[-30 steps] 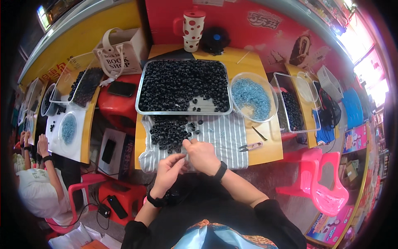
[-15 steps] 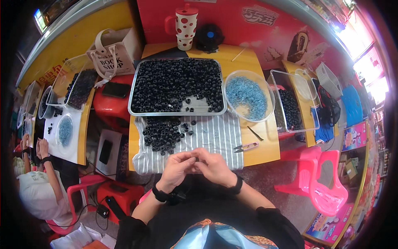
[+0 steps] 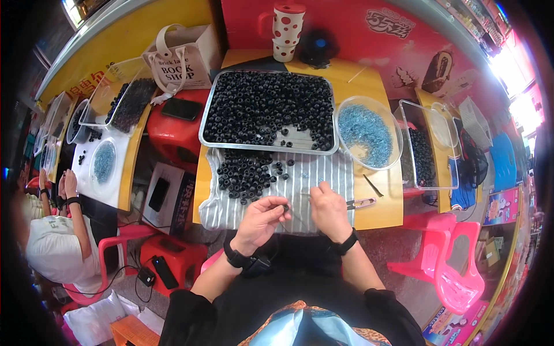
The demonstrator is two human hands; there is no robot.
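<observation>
Both hands have drawn slightly apart since half a second ago, when they were pressed together at the near edge of the striped cloth. Now the left hand pinches a single black bead between thumb and fingertips, held just above the cloth's near edge. The right hand rests beside it with its fingers curled downward; whether they grip a thread or wire cannot be told, as it is too fine to see.

Doing this step well seems to call for keeping the bead's hole turned toward the right hand and holding both hands low over the cloth, so a dropped bead stays put rather than rolling off the tabletop.

The bead is small, round, dark and glossy. A loose pile of matching black beads lies on the cloth just beyond the hands, and a metal tray farther back is heaped with many more. To the right stands a clear bowl of tiny blue beads, and small thread snips lie near the right hand.
</observation>
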